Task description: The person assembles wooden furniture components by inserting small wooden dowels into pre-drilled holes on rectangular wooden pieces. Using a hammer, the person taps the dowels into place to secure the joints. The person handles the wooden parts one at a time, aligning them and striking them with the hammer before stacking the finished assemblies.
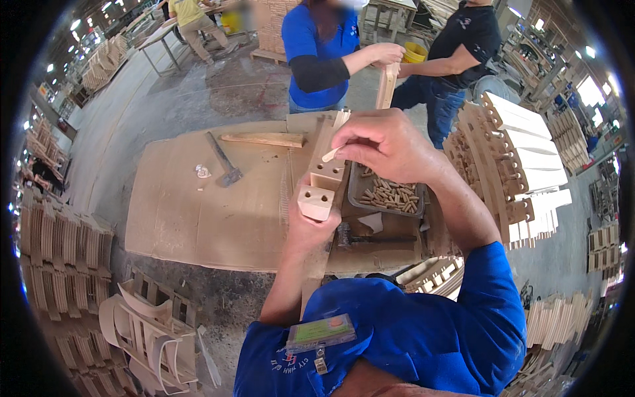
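My left hand (311, 228) is wrapped round a pale wooden piece (315, 204), whose near end face shows two drilled holes. Just above it, my right hand (383, 142) pinches a small wooden dowel (331, 155) between thumb and fingers. That dowel is over a wooden part (325, 180) with drilled holes in its top face; whether it touches a hole I cannot tell. Beside my right wrist, a dark tray (419, 210) holds many loose dowels (390, 196). My right hand hides part of the wood behind it.
Cardboard (192, 231) covers the table, bearing a hammer (226, 165) and a wooden stick (262, 139). Another hammer (374, 239) lies below the tray. Curved wooden parts (489, 155) are stacked at right. Across the table, two people handle a wooden piece (386, 89).
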A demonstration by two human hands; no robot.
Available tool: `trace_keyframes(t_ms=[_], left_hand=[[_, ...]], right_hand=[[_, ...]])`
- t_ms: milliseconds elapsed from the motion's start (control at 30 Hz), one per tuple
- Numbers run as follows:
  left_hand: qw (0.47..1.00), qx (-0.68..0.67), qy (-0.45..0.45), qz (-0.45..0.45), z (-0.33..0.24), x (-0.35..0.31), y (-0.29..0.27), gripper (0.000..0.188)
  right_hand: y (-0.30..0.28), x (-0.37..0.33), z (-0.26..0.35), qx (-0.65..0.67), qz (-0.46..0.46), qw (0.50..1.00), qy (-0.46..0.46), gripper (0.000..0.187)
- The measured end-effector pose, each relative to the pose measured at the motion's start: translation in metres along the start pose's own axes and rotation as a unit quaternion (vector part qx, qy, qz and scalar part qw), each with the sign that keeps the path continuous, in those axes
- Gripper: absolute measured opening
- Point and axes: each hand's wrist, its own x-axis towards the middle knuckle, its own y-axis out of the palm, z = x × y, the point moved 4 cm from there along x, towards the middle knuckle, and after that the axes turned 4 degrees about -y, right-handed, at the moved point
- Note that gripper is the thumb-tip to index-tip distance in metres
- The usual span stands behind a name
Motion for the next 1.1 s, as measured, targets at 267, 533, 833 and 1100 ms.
trace_keyframes(t_ms=[267,533,833,1100], left_hand=[[0.999,0.033,0.037,-0.005,-0.002,-0.003,0.004,0.074],[0.997,0.07,0.038,0.014,-0.005,-0.002,0.005,0.075],[0.999,0.028,0.027,0.011,-0.004,-0.004,0.004,0.076],[0.999,0.025,0.021,0.012,0.006,-0.009,0.009,0.078]], right_hand=[[0.011,0.021,0.014,-0.088,0.141,0.985,-0.042,0.011],[0.023,0.032,0.027,-0.202,0.238,0.949,-0.039,0.016],[0.029,0.013,0.002,-0.059,0.087,0.994,-0.022,0.021],[0.111,-0.202,-0.193,-0.171,0.096,0.907,0.372,0.028]])
